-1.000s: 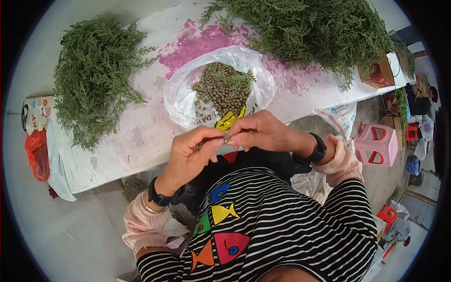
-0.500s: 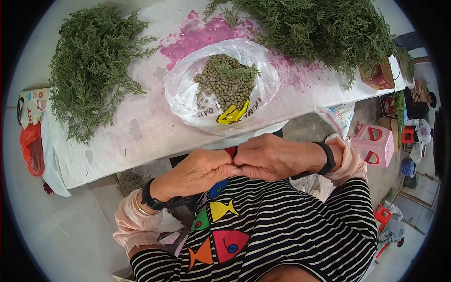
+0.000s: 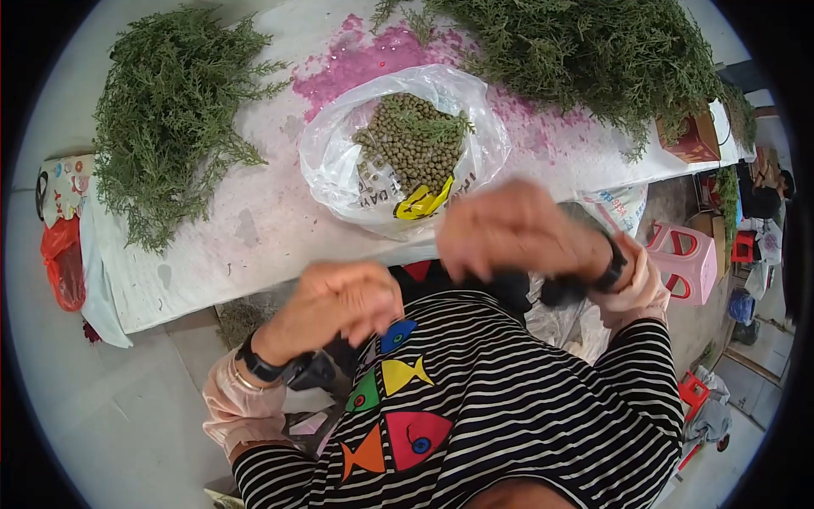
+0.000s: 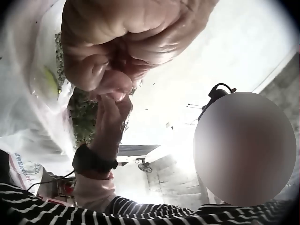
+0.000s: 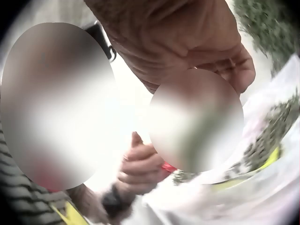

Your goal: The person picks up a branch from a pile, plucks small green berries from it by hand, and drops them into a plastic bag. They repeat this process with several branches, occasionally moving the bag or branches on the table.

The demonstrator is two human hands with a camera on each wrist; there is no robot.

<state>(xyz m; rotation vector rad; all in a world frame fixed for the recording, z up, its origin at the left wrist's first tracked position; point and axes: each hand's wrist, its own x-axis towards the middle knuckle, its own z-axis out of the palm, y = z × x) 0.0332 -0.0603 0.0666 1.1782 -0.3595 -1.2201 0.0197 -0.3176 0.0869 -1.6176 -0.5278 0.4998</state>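
My left hand [image 3: 335, 307] is over the striped shirt, below the table's front edge, with its fingers curled; the left wrist view shows the left hand [image 4: 126, 37] with fingertips folded in and no object visible between them. Higher and to the right, the right hand [image 3: 513, 229] is motion-blurred near the bag's lower right. A blurred patch covers the fingertips of the right hand [image 5: 187, 42] in the right wrist view. The hands are apart in the head view. A clear plastic bag [image 3: 326, 161] stands open on the table, holding round brown-green pellets [image 3: 407, 157] with a green sprig [image 3: 445, 127] on top.
One pile of green sprigs [image 3: 165, 127] lies at the table's left, a larger pile [image 3: 585, 64] at the back right. Pink stains [image 3: 365, 64] mark the white table cover [image 3: 229, 246]. A pink stool [image 3: 691, 263] stands right of the table; a red bag [image 3: 64, 254] hangs at the left.
The hands met at the bag's front edge, came down together over the shirt, and are now apart. The right hand has moved up and right, the left slightly left.
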